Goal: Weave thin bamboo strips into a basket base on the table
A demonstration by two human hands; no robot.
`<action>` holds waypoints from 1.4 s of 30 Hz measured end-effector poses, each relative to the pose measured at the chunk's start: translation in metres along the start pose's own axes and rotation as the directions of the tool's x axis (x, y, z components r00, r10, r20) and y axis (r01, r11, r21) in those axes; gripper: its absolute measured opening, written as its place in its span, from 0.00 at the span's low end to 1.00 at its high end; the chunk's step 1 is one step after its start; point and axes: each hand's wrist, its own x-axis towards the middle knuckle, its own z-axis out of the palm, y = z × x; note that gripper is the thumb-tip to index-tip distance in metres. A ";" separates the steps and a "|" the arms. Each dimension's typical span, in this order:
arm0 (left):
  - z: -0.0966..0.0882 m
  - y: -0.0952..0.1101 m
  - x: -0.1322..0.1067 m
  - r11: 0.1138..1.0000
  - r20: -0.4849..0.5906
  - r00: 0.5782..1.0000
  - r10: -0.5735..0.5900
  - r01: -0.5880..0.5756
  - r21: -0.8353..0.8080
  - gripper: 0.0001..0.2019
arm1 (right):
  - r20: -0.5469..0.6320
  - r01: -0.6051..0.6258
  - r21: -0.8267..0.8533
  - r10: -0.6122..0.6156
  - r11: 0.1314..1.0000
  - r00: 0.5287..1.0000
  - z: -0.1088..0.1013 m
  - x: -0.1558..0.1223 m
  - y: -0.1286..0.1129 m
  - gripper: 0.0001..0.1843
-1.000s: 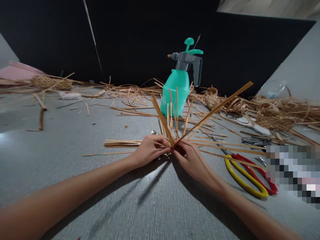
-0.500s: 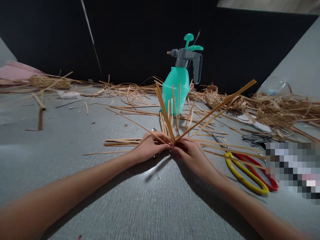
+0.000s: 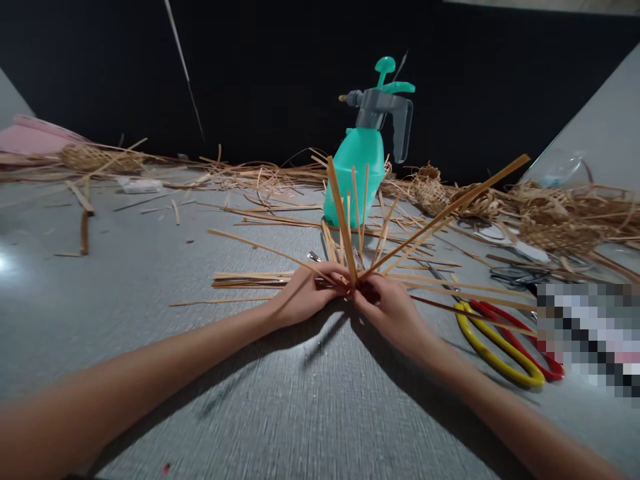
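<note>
Both hands meet at the middle of a fan of thin bamboo strips (image 3: 342,220). My left hand (image 3: 313,290) pinches strips near their crossing point, with one thin strip slanting up and left over its fingers. My right hand (image 3: 387,303) is closed on the same crossing from the other side, where a long strip (image 3: 450,210) rises to the right. More strips spread flat to the left and right and stand upright behind the fingers. The exact spot between the fingertips is partly hidden. A small metal clip (image 3: 315,257) shows just behind my left hand.
Scissors with one yellow and one red handle (image 3: 500,353) lie to the right, under some strip ends. A green spray bottle (image 3: 357,167) stands behind the strips. Woven bamboo pieces (image 3: 555,220) and loose strips line the back of the grey table (image 3: 300,413). A blurred patch covers the far right.
The whole view has shifted slightly, so things sit a little further right. The thin strip over my left hand and the upright strip have changed angle slightly. Both hands keep their hold.
</note>
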 end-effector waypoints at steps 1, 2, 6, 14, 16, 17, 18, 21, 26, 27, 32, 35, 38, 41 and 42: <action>0.000 0.000 0.000 1.000 0.008 1.000 0.008 -0.008 0.005 0.08 | -0.014 -0.032 0.013 0.032 0.999 0.999 0.001 0.000 0.001 0.05; 0.000 -0.001 0.000 1.000 0.014 1.000 0.016 -0.017 0.013 0.09 | -0.029 -0.065 0.030 0.066 0.997 0.997 0.001 0.000 0.001 0.04; 0.000 -0.002 0.001 0.999 0.017 1.000 0.017 -0.017 0.032 0.11 | -0.036 -0.092 0.083 0.095 0.992 0.995 0.000 0.000 0.002 0.06; -0.002 0.001 0.002 0.999 0.057 0.998 -0.011 0.009 0.043 0.07 | -0.011 -0.069 0.049 0.070 0.996 0.997 -0.001 0.001 0.003 0.05; -0.002 0.001 0.001 0.999 0.061 0.997 -0.037 0.036 0.018 0.06 | -0.005 -0.052 0.067 0.053 0.996 0.999 -0.002 0.001 0.002 0.05; -0.002 0.001 0.001 0.999 0.058 0.997 -0.043 0.043 0.000 0.06 | 0.002 -0.044 0.077 0.044 0.996 0.999 -0.002 0.001 0.002 0.05; -0.002 0.001 0.001 0.999 0.052 0.998 -0.042 0.043 -0.013 0.06 | 0.007 -0.039 0.088 0.038 0.995 0.999 -0.002 0.001 0.003 0.06; -0.001 0.000 0.001 1.000 0.027 0.999 -0.017 0.017 0.005 0.06 | 0.002 -0.033 0.093 0.033 0.995 0.999 -0.002 0.001 0.003 0.06; -0.001 -0.001 0.002 0.993 -0.040 0.999 -0.011 0.015 0.115 0.06 | 0.029 -0.023 0.134 0.020 0.991 0.999 -0.003 -0.001 0.001 0.06; -0.002 -0.002 0.002 0.991 -0.051 0.999 -0.012 0.018 0.136 0.06 | 0.030 -0.020 0.132 0.016 0.991 0.999 -0.004 -0.001 0.000 0.06; -0.002 -0.004 0.003 0.992 -0.048 0.999 0.007 0.000 0.127 0.06 | -0.103 -0.004 -0.024 0.001 1.000 0.995 -0.002 -0.004 -0.005 0.04; -0.002 -0.004 0.003 0.993 -0.052 0.999 0.009 -0.003 0.117 0.06 | -0.182 -0.002 -0.077 -0.012 0.997 0.983 -0.001 -0.006 -0.005 0.08; 0.000 -0.003 0.002 0.995 -0.054 0.999 0.008 -0.002 0.103 0.06 | -0.166 0.025 -0.044 -0.032 0.999 0.986 -0.001 -0.006 -0.004 0.09; 0.000 -0.001 0.001 0.995 -0.054 0.998 0.018 -0.012 0.103 0.07 | -0.109 0.051 0.008 -0.050 0.999 0.993 -0.003 -0.005 -0.002 0.08; 0.000 0.000 0.001 0.994 -0.052 0.998 0.024 -0.018 0.111 0.07 | -0.088 0.052 0.030 -0.049 0.998 0.995 -0.004 -0.005 -0.001 0.08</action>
